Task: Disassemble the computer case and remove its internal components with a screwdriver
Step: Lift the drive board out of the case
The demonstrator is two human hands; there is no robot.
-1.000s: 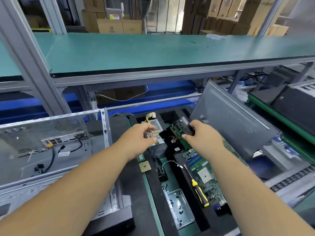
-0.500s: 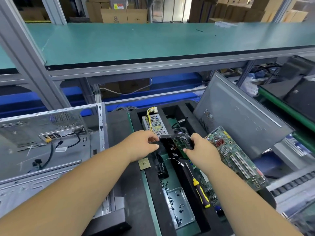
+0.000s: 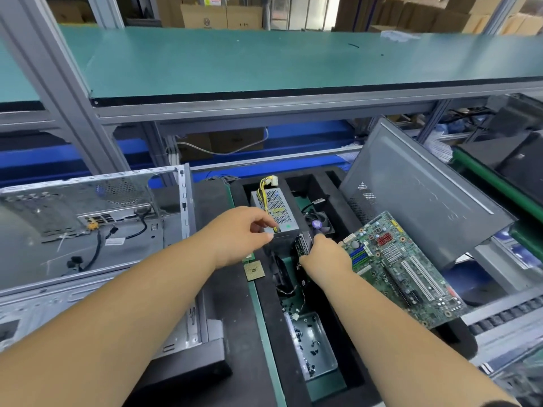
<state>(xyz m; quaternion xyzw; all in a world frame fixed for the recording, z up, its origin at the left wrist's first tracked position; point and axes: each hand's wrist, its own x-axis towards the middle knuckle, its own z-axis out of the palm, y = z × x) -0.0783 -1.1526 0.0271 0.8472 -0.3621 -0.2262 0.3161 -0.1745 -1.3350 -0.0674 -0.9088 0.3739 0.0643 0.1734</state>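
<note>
My right hand [image 3: 323, 255] grips a black hard drive [image 3: 302, 243] with a green circuit board, held on edge over a slot in the black foam tray [image 3: 264, 304]. My left hand [image 3: 238, 235] hovers just left of the drive at the front edge of the silver power supply [image 3: 276, 208], fingers loosely curled with nothing in them. The stripped metal computer case [image 3: 88, 230] lies open at the left. The green motherboard [image 3: 402, 265] rests tilted to the right of my right hand. No screwdriver shows; my right arm covers that part of the tray.
A grey side panel [image 3: 426, 195] leans behind the motherboard. A black fan [image 3: 318, 223] sits behind the drive. A CPU chip [image 3: 254, 270] lies on the foam near my left wrist. A metal dish of screws [image 3: 316, 342] sits below. A green shelf [image 3: 264, 63] overhangs.
The drive has been turned from flat to on edge and lowered toward the foam slot. My left hand has let go of it and moved slightly left.
</note>
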